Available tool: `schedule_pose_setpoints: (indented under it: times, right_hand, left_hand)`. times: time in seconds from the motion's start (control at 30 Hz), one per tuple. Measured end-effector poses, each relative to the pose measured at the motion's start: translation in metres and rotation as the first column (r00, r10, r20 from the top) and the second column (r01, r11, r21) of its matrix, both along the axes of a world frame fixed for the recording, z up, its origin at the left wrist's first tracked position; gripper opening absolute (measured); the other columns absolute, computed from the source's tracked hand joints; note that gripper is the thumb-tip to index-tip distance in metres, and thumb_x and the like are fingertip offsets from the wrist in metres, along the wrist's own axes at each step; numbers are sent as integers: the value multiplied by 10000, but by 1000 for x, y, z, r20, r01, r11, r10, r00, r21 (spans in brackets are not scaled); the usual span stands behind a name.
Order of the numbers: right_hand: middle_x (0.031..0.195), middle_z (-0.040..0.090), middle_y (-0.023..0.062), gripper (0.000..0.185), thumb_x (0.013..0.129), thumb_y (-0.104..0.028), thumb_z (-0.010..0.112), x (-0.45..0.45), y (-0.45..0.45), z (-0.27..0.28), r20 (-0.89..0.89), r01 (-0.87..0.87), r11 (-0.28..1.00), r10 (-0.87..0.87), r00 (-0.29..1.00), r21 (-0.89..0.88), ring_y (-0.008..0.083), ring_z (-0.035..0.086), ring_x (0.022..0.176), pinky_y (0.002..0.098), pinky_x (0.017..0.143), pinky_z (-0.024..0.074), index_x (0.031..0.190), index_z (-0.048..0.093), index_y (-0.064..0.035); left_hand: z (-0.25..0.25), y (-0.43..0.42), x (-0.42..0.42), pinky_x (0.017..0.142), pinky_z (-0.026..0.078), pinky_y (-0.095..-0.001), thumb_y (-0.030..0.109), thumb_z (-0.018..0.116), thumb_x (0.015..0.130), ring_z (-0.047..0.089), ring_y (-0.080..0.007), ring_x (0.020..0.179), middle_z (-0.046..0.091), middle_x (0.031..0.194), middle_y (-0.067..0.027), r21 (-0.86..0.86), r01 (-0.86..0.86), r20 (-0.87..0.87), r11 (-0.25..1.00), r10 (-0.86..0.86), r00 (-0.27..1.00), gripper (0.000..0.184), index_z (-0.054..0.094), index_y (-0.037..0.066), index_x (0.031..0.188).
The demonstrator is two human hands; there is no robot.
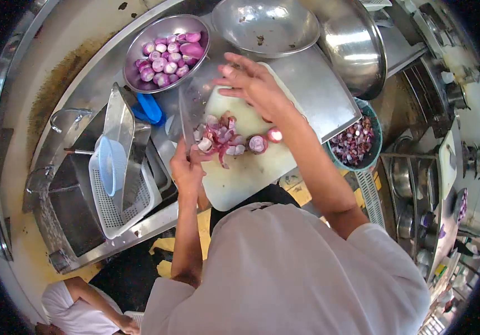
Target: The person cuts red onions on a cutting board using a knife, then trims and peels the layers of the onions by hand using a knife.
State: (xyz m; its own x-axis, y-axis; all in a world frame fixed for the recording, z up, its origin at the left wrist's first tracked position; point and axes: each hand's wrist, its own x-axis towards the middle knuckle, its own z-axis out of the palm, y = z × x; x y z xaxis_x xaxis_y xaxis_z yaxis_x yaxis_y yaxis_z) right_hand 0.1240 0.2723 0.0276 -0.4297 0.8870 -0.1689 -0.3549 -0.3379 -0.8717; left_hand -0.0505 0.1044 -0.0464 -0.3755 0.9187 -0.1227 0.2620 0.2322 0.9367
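My left hand (188, 170) is closed around a knife, whose broad blade (186, 114) points up past the left edge of the white cutting board (234, 181). Above the board's upper part, my right hand (257, 92) has its fingers spread, with nothing seen in them. Purple onion skins and pieces (220, 134) lie heaped on the board just right of the knife. To the right of that heap are a red onion (257, 144) and a smaller one (274, 134) beside my right forearm. A steel bowl (130, 70) at the upper left holds several peeled purple onions (164, 58).
Steel bowls (265, 28) (357, 44) stand at the back. A green basket (377, 151) of onion scraps is at the right. Left are a blue object (149, 109), a sink (72, 212) and a white basket (111, 220). Another person (78, 307) is at the lower left.
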Motion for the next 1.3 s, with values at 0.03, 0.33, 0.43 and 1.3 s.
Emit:
schedule_pose_setpoints:
  times: [0.03, 0.33, 0.43, 1.3]
  right_hand:
    - [1248, 616, 171, 491, 854, -228, 732, 8, 0, -2, 248, -84, 970, 25, 969, 229, 298, 629, 1093, 385, 964, 512, 1252, 586, 20]
    - [997, 654, 175, 432, 680, -151, 768, 44, -85, -113, 867, -808, 435, -467, 174, 397, 368, 646, 955, 468, 821, 520, 1091, 650, -85]
    - [1028, 652, 139, 464, 751, -162, 769, 53, -69, -101, 934, -649, 681, -165, 316, 340, 332, 660, 936, 440, 785, 533, 1170, 590, -75]
    - [821, 647, 95, 535, 1060, -396, 387, 41, -64, -114, 399, 550, 818, -567, 720, 171, 170, 574, 684, 325, 658, 483, 831, 644, 14]
  left_hand:
    - [6, -2, -2, 370, 468, -225, 97, 479, 1022, 732, -189, 699, 648, 973, -97, -16, -10, -25, 1000, 10, 1000, 274, 514, 2, 1276]
    - [-11, -24, -7, 377, 464, -226, 139, 495, 1024, 732, -181, 691, 656, 934, -81, -60, -46, 56, 997, 49, 997, 342, 500, 7, 1340]
    - [-11, -23, -6, 364, 460, -222, 165, 493, 1030, 732, -191, 679, 650, 987, -90, -57, -17, 57, 998, 20, 998, 315, 518, 3, 1299]
    - [25, 26, 101, 668, 498, -523, 14, 536, 873, 660, -433, 751, 644, 763, -244, -245, 468, -332, 849, -527, 782, 115, 515, -50, 966]
